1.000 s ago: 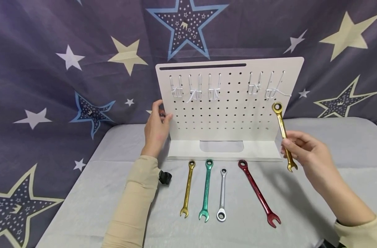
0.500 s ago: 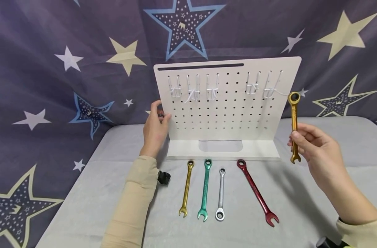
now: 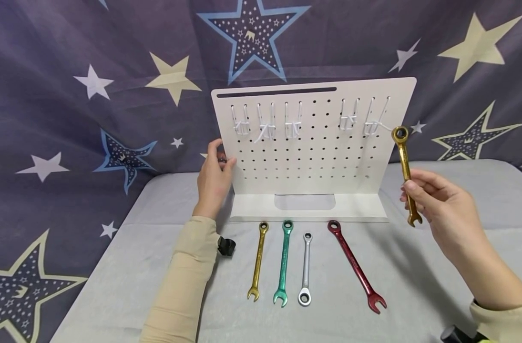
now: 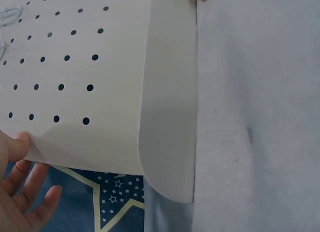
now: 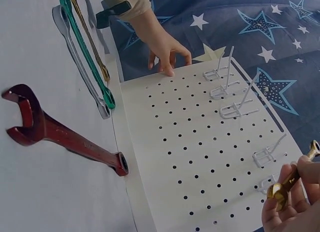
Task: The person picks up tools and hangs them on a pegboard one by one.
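My left hand (image 3: 215,178) grips the left edge of a white pegboard (image 3: 374,88), thumb on the front face and fingers behind it; in the left wrist view the thumb (image 4: 19,146) presses near the edge. Between thumb and fingers, my right hand (image 3: 449,209) pinches a gold combination wrench (image 3: 404,164) by its shaft. Its ring end points up and its open jaw down, just right of the board. That ring overlaps the tip of the rightmost white hook (image 3: 371,125) in the head view. The right wrist view shows the same wrench (image 5: 290,184) in the fingers.
Several white hooks (image 3: 267,128) line the board's upper rows. On the grey tablecloth (image 3: 166,286) before it lie a smaller gold wrench (image 3: 258,262), a green wrench (image 3: 284,262), a silver wrench (image 3: 306,267) and a slanted dark red wrench (image 3: 355,264). A star-patterned curtain (image 3: 127,62) hangs behind.
My right hand has carried the gold wrench right and slightly up, off the board's front to beside its right edge; lately its ring end tilts back left. My left hand keeps its place.
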`<state>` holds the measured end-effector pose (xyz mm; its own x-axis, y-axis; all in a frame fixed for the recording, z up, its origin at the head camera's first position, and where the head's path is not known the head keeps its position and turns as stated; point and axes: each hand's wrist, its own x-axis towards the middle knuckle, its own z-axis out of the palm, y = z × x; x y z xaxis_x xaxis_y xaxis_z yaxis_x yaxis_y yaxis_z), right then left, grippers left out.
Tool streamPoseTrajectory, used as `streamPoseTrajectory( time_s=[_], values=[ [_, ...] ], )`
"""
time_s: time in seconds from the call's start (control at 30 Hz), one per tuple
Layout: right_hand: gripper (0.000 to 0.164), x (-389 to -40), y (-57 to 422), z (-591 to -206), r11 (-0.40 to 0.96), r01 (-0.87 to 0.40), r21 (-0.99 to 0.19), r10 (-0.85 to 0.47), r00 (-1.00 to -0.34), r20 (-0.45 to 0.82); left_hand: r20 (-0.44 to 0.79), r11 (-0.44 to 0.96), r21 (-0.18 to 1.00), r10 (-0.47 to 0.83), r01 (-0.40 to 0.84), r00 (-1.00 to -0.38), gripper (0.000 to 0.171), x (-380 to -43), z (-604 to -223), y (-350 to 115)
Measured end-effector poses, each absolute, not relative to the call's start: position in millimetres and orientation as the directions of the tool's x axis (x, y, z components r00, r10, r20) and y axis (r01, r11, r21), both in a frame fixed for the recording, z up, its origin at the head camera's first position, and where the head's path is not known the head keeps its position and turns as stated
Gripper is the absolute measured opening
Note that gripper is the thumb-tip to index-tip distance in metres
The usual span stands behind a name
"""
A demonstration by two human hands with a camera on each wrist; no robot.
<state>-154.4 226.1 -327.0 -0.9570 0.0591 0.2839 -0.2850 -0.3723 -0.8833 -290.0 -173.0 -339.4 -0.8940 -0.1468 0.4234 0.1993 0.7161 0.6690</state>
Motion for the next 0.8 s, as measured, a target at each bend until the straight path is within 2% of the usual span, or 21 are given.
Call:
streamPoseTrajectory(
  time_s=[0.33, 0.53, 0.8],
  values=[
    [0.027, -154.3, 228.1, -325.2, -0.358, -0.282, -0.89, 0.048, -0.958, 0.284, 0.447, 0.707, 0.671, -0.146, 0.223, -0.882, 0.051, -290.7, -341.0, -172.8],
    [0.03, -155.1, 231.0, -324.6, -0.356, -0.282, -0.891, 0.046, -0.958, 0.284, 0.429, 0.608, 0.751, -0.155, 0.256, -0.89, 0.035, -294.8, -343.8, -171.8],
    [0.043, -156.2, 230.3, -325.8, -0.447, -0.296, -0.844, -0.024, -0.94, 0.342, 0.395, 0.565, 0.791, -0.181, 0.234, -0.9, 0.03, -298.4, -347.5, -175.2]
  ],
)
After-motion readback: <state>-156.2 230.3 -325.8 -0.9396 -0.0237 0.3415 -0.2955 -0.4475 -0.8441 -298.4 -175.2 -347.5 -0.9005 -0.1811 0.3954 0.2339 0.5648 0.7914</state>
